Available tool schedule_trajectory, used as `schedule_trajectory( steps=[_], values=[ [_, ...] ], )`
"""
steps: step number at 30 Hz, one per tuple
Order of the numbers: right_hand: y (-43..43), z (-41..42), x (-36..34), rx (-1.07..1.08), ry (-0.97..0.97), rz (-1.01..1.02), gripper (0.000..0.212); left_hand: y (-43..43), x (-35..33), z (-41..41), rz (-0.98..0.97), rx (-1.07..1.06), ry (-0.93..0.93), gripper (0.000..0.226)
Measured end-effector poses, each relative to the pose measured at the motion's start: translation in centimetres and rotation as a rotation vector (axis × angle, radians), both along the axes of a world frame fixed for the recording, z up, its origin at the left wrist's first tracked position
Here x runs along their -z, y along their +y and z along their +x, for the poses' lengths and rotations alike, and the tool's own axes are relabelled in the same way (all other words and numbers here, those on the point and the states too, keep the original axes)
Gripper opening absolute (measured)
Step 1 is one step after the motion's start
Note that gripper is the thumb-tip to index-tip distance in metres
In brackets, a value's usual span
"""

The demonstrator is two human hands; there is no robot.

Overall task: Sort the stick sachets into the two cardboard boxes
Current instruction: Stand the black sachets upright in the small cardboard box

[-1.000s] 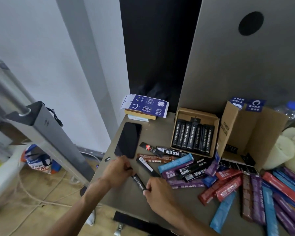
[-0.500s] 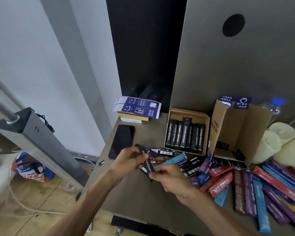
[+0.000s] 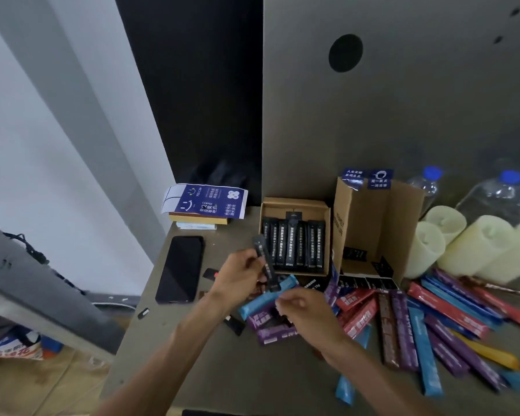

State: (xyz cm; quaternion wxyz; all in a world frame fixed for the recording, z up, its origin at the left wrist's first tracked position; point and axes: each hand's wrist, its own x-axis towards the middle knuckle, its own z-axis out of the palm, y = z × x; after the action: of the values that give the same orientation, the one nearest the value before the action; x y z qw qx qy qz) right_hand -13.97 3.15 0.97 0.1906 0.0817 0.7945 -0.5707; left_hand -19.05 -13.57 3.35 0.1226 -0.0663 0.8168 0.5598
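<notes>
My left hand pinches a black stick sachet, tilted, just in front of the small flat cardboard box. That box holds a row of black sachets. My right hand hovers with its fingers curled together right below the sachet's lower end, and nothing shows inside them. A taller open cardboard box with blue labels stands to the right. Loose sachets lie on the table: light blue, purple, red and several more.
A black phone lies left of my hands, near the table's left edge. Books under a blue leaflet sit at the back left. Pale cylinders and water bottles stand at the right. A grey panel rises behind.
The black sachet has been lifted off the table and carried up toward the flat box. Half a second ago both hands held it; now only my left hand does.
</notes>
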Motion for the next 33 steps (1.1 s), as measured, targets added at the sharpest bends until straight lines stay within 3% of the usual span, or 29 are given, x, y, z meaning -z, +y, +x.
schedule_trajectory(
  steps=[8, 12, 16, 26, 30, 33],
  values=[
    [3.3, -0.4, -0.4, 0.058, 0.063, 0.143, 0.014, 7.0, -1.3, -6.0, -0.237, 0.099, 0.084, 0.024],
    [4.0, -0.9, -0.3, 0.045, 0.085, 0.175, 0.017, 8.6, -0.5, -7.3, -0.366, 0.116, 0.139, 0.01],
    [4.1, -1.3, 0.0, 0.048, 0.074, 0.16, 0.015, 9.2, -0.1, -7.4, -0.45, 0.109, 0.154, 0.017],
    [3.6, -1.7, -0.2, -0.025, 0.137, 0.232, 0.018, 8.5, 0.8, -7.9, -0.499, 0.14, 0.31, 0.023],
    [3.5, -1.9, -0.1, -0.004, 0.27, 0.337, 0.019, 7.9, 1.1, -7.9, -0.795, 0.255, 0.533, 0.046],
    [3.2, -1.9, 0.0, -0.017, 0.381, 0.445, 0.02, 7.6, 1.7, -8.1, -0.922, 0.313, 0.593, 0.065]
  ],
)
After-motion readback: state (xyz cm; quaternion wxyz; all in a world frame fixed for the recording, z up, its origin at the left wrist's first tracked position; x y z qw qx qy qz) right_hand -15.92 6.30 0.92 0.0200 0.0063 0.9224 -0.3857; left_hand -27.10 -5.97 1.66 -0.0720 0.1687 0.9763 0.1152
